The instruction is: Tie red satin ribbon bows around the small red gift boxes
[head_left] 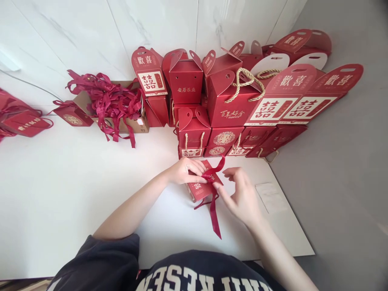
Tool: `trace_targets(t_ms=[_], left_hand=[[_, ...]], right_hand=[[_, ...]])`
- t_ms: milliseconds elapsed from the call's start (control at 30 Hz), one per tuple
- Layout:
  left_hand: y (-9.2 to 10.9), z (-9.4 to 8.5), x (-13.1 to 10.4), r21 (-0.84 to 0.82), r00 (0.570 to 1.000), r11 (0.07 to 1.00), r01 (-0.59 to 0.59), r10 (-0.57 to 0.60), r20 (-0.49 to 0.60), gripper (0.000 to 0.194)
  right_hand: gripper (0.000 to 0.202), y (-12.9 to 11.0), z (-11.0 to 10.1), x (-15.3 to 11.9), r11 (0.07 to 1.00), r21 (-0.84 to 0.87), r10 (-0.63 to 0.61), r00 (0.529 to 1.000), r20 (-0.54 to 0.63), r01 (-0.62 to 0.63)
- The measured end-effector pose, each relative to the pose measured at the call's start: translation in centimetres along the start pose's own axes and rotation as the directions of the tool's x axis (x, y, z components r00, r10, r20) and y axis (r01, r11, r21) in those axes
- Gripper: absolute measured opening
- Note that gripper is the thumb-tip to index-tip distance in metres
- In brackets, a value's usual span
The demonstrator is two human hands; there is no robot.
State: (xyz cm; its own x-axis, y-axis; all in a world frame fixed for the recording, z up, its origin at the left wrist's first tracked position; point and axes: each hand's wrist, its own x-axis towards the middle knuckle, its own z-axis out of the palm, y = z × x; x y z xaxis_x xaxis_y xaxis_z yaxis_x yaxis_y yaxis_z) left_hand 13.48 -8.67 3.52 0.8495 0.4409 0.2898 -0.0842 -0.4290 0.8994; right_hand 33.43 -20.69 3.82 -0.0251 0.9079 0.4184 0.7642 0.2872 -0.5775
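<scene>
A small red gift box (197,193) with gold characters lies on the white table, below the stacked boxes. Dark red ribbon (215,218) crosses its top, one end pointing up and a longer end hanging toward me. My left hand (188,171) rests over the box's upper left, its thumb and fingers closed on the ribbon at the crossing. At the box's right side is my right hand (239,193), thumb near the ribbon and index finger apart from it, with nothing visible between them. A thin dark red cord shows by the box's lower edge.
Several red boxes (224,139) with rope handles stand stacked along the tiled wall. To their left, a cardboard box (142,126) overflows with red ribbons (113,101). More ribboned boxes (72,115) sit farther left. A pale rectangular piece (271,197) lies near the table's right edge.
</scene>
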Motion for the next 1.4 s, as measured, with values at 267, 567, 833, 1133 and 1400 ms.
trace_targets(t_ms=[267,567,833,1133,1400], left_hand=[[-0.3,0.1,0.1,-0.007,1.0,1.0,-0.014,0.014,-0.021,0.014],[-0.1,0.0,0.1,0.004,1.0,1.0,-0.031,0.031,0.003,0.014],[0.3,0.1,0.1,0.018,1.0,1.0,0.024,-0.024,-0.003,0.019],[1.2,-0.8,0.8,-0.022,0.99,0.996,0.088,-0.085,0.109,0.025],[2.2,-1.5,0.9,-0.025,0.966,0.974,0.223,-0.218,0.139,0.046]], right_hand=[[0.028,-1.9,1.6,-0.5,0.971,-0.197,-0.128,0.99,0.063,0.138],[0.016,-2.3,-1.8,2.5,0.958,0.226,0.086,0.927,0.366,-0.178],[0.014,-1.2,-2.8,2.8,0.971,0.09,0.169,0.906,0.388,-0.22],[0.037,-3.5,-3.7,3.4,0.955,0.16,0.183,0.918,0.352,-0.252],[0.032,-7.4,1.1,1.9,0.964,-0.058,-0.249,0.958,0.145,0.259]])
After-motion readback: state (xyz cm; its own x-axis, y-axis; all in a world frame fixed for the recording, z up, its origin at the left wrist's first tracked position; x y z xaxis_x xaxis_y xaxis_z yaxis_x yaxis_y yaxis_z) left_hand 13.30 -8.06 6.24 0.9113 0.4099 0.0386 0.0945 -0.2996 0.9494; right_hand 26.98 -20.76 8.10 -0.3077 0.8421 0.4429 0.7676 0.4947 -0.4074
